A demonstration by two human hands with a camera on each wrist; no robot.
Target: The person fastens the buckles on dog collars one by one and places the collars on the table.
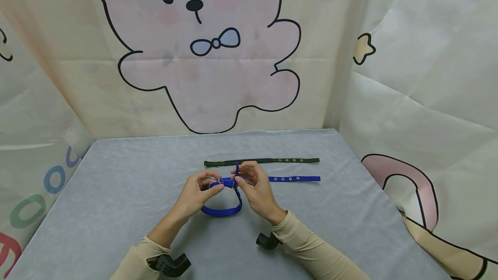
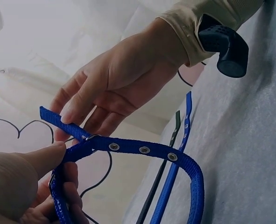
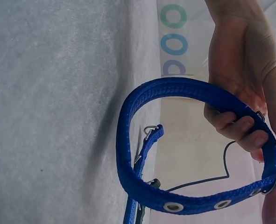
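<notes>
The left hand and right hand are bare. Low in the head view, the left sleeve and right sleeve are plain beige, lightly creased. Each wrist wears a black, elbow-shaped housing; upper right in the left wrist view, its side shows small dots, its end rounded.

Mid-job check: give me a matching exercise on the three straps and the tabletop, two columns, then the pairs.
1. Held blue strap
2. Flat blue strap
3. Dark green strap
4. Tabletop

A. Pale grey
B. Lying closest to the table's far edge
C. Bent into a loop
D. Lying second from the far edge

Pairs: 1-C, 2-D, 3-B, 4-A
</notes>
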